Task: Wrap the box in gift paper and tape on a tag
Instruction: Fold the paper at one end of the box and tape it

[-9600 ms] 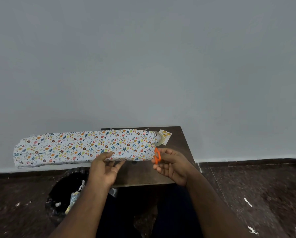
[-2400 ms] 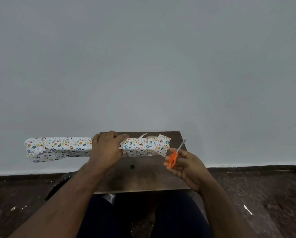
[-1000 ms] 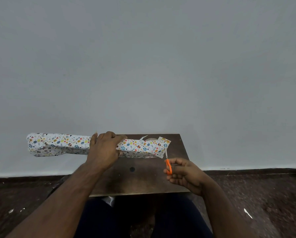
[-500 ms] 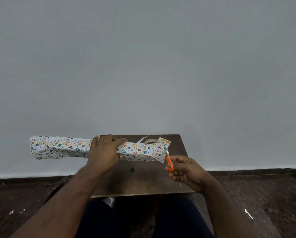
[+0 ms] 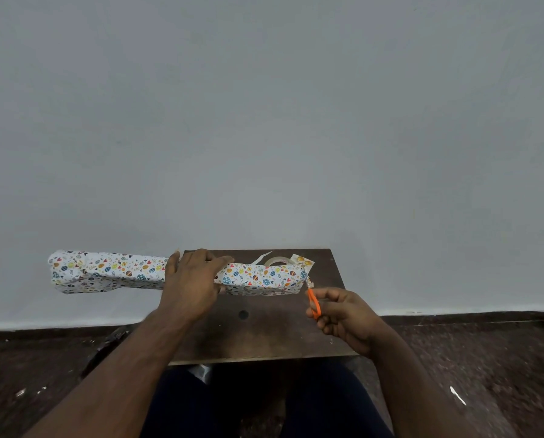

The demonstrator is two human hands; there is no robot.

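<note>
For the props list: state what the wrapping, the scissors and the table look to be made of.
Wrapping: printed paper, matte, holding sharp creases. Scissors: glossy orange handles, probably plastic; the thin grey blades look like metal. Table: dark brown board, dull and scuffed, likely wood or laminate.

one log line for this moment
left hand: holds wrapped box | right hand: scissors at paper's right end | tape roll: on table

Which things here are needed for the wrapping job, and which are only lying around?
For the job: wrapped box under the left hand; orange scissors in the right hand; tape roll; tag.

Lying about: white scraps on the floor.
</note>
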